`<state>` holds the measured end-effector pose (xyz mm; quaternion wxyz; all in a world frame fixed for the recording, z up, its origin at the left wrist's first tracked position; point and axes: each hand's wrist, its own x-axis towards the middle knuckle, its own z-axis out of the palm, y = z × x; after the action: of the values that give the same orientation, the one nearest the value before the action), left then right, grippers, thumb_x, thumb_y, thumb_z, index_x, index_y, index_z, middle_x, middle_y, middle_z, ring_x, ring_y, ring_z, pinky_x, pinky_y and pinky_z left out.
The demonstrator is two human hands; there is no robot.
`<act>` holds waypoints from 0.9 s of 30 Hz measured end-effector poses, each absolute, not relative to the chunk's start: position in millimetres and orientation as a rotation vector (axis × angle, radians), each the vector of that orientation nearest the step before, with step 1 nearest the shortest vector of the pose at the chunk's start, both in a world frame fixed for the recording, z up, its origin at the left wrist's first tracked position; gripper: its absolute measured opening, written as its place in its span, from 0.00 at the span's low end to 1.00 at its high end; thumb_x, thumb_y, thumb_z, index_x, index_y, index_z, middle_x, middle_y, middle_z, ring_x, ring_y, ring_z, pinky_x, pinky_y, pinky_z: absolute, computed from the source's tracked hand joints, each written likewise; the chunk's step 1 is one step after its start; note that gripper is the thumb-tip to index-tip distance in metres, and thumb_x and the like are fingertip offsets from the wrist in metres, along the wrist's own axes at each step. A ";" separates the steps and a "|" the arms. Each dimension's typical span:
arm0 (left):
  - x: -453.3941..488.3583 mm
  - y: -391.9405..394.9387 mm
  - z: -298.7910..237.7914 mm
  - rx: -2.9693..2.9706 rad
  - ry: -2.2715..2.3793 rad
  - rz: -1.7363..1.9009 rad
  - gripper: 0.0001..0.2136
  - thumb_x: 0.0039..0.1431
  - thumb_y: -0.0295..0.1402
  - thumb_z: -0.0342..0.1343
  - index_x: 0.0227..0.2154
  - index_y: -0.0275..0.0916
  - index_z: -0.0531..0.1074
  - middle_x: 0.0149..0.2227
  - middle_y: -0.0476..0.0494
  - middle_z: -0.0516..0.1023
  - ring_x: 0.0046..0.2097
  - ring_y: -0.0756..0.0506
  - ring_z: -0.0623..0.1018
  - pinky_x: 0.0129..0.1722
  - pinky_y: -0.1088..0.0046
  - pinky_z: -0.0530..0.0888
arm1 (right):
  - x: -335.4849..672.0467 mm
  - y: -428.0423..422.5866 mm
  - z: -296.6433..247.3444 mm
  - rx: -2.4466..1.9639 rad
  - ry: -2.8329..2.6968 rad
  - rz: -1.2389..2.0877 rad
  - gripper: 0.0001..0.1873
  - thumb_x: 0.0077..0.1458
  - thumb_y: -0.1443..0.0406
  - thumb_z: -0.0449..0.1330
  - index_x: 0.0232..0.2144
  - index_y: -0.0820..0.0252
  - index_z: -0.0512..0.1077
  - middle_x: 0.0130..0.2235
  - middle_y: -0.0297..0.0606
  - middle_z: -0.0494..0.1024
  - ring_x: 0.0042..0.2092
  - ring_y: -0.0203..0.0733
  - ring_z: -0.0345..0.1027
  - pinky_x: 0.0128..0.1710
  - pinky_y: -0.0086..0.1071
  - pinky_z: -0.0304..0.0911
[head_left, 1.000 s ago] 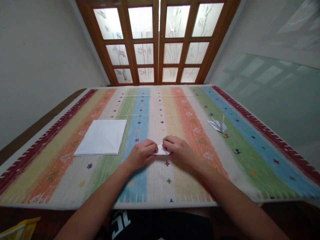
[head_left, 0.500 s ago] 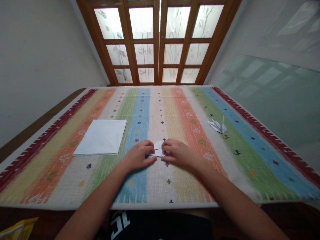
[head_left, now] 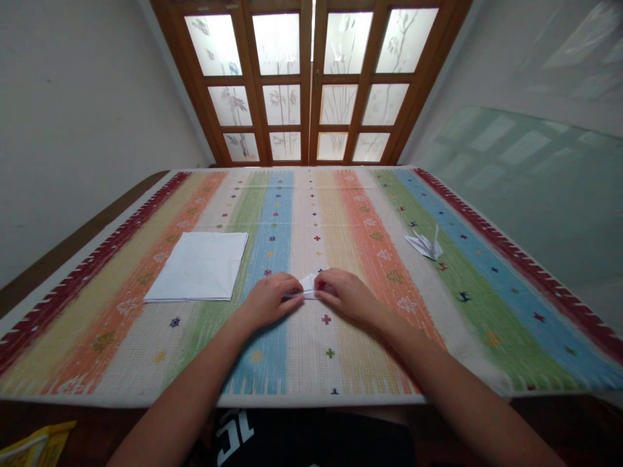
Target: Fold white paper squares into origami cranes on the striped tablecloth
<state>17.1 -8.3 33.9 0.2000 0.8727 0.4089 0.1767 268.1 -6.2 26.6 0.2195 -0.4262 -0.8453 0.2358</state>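
Note:
A small white folded paper [head_left: 307, 285] lies on the striped cloth near the middle of the table, pinched between both hands. My left hand [head_left: 269, 301] has its fingers curled onto the paper's left side. My right hand [head_left: 343, 294] presses its fingertips on the right side. Most of the paper is hidden under the fingers.
A stack of white paper sheets [head_left: 199, 266] lies to the left. A finished white paper crane [head_left: 425, 245] stands at the right on the green stripe. The striped tablecloth [head_left: 487, 305] covers the table. Wooden glazed doors [head_left: 311, 78] stand behind. A yellow packet [head_left: 34, 444] sits at bottom left.
Both hands shifted slightly up the table with the paper; a flap of the paper now sticks up between the fingertips, where earlier it lay flatter.

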 end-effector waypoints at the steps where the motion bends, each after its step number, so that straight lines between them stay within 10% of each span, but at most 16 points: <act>1: 17.6 -8.2 33.8 2.455 1.140 0.482 0.06 0.70 0.33 0.60 0.43 0.39 0.81 0.45 0.40 0.85 0.46 0.40 0.82 0.50 0.62 0.76 | 267.7 -5.9 26.0 -1.167 -2.324 0.656 0.02 0.64 0.69 0.66 0.38 0.58 0.76 0.40 0.39 0.80 0.42 0.43 0.73 0.45 0.35 0.65; 6: 20.4 -6.7 30.3 2.448 1.145 0.518 0.06 0.69 0.29 0.60 0.39 0.38 0.82 0.44 0.40 0.85 0.47 0.40 0.83 0.52 0.63 0.77 | 269.1 -0.3 18.7 -1.148 -2.243 0.679 0.07 0.61 0.70 0.68 0.41 0.58 0.77 0.60 0.48 0.76 0.55 0.47 0.75 0.57 0.41 0.68; 27: 20.7 -6.7 26.2 2.344 1.225 0.651 0.08 0.63 0.22 0.59 0.34 0.38 0.83 0.48 0.40 0.84 0.47 0.43 0.83 0.54 0.64 0.78 | 269.5 6.0 20.8 -1.043 -2.255 0.767 0.13 0.58 0.72 0.67 0.46 0.57 0.77 0.54 0.44 0.78 0.49 0.43 0.75 0.53 0.38 0.70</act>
<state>20.7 -6.7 26.2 0.2072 0.8419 0.4401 0.2337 269.5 6.0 20.8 0.2676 -0.3865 -0.8357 0.2841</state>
